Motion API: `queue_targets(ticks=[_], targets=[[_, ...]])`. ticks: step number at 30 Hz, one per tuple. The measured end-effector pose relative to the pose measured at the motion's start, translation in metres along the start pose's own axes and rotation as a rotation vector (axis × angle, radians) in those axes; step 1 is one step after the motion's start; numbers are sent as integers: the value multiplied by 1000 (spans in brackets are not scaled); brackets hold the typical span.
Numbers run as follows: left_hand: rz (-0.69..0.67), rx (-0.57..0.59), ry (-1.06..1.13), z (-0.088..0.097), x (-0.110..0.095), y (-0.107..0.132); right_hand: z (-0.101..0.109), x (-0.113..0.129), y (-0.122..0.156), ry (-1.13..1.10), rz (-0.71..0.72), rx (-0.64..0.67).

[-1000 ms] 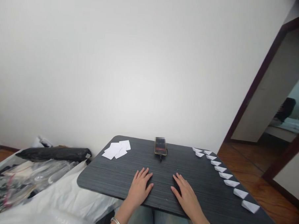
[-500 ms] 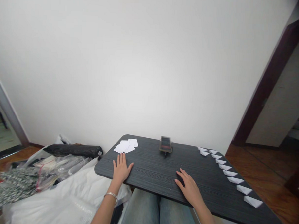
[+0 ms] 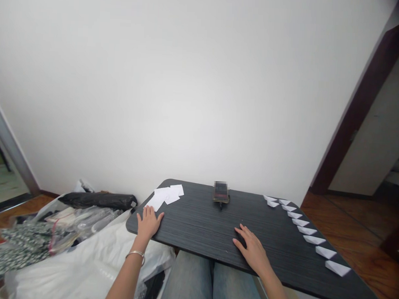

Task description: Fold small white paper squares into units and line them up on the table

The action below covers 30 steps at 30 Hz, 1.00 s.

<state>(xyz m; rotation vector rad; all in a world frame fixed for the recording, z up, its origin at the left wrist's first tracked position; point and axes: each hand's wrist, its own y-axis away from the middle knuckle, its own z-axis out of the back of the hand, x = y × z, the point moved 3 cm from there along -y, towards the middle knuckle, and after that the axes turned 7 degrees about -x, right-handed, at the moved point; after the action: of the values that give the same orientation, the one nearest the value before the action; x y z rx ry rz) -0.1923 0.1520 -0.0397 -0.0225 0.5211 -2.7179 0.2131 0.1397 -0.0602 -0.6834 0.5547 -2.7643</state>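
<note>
My left hand (image 3: 148, 223) is open, palm down, near the left end of the dark table (image 3: 196, 220). Its fingertips touch the near edge of a sheet of white paper (image 3: 156, 202). That sheet juts out toward me from a small spread of overlapping white papers (image 3: 173, 193). My right hand (image 3: 252, 247) rests open on the table near its front edge, thumb apart from the fingers, holding nothing. Along the right edge runs a row of several folded white paper pieces (image 3: 300, 223).
At the table's back stands a small dark device on a stand (image 3: 221, 193), its face blurred out. A white wall (image 3: 202, 88) rises behind. Left of the table lie plastic-wrapped bundles (image 3: 87, 224) and a long black package (image 3: 98, 200).
My left hand has moved left and slightly toward me, and one white sheet has slid the same way out of the spread. The right hand has stayed in place.
</note>
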Motion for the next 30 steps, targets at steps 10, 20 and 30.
queue_targets(ticks=[10, 20, 30], targets=[[-409, 61, 202, 29, -58, 67, 0, -2, -1, -21, -14, -7], [-822, 292, 632, 45, -152, 74, 7, 0, -5, -59, -45, 51], [-847, 264, 676, 45, -157, 76, 21, 21, -3, -44, -56, 121]])
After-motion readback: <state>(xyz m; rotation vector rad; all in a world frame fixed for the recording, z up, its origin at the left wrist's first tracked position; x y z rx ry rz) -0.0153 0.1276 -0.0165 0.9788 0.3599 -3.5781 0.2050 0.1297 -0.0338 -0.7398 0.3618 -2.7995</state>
